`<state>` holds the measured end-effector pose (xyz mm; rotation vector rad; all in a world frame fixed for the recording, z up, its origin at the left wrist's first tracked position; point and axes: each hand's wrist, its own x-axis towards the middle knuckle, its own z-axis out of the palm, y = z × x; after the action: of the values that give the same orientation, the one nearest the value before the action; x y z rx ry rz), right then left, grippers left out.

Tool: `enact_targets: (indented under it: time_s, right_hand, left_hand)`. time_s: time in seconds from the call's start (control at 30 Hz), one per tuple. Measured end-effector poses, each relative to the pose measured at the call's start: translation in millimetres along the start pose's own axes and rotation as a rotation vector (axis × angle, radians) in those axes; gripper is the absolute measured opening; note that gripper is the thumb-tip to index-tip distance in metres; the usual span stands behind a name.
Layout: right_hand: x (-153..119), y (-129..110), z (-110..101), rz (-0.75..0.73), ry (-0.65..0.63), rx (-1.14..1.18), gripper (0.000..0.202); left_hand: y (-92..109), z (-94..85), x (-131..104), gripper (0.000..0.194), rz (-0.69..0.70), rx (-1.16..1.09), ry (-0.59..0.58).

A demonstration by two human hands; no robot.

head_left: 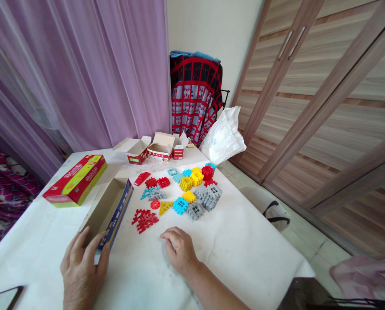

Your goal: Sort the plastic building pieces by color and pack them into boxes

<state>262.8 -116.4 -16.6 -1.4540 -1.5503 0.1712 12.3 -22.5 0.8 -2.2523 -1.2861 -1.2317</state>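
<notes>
At the near end of a long, open cardboard box (119, 221) with a blue printed side, my left hand (84, 262) grips the rim, fingers over the edge and thumb outside. The inside of the box is plain, and its near end is partly hidden by my fingers. My right hand (181, 252) rests on the white tablecloth with its fingers curled in, nothing visible in them. Beyond it lie red triangular plastic pieces (145, 220), a yellow triangle piece (165, 207), a blue square piece (180, 206) and grey window pieces (208, 197).
A red and yellow-green box (76, 178) lies at the left. Small open cartons (160, 148) stand at the back, beside a white plastic bag (224, 135). More yellow pieces (186, 184) and a red gear cluster (207, 173) sit farther back. A phone (5, 297) lies at the near left corner.
</notes>
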Motion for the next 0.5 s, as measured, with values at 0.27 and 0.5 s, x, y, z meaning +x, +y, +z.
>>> enact_targets:
  time_s: [0.27,0.5]
  right_hand:
    - [-2,18,-34,-0.014,0.155,-0.15,0.025]
    - [47,13,-24,-0.137,-0.067,-0.263,0.026]
  left_hand:
    - [-3,2.4,-2,0.031,-0.027,-0.027,-0.002]
    - [1,0.3,-1,0.029,-0.022,-0.023,-0.011]
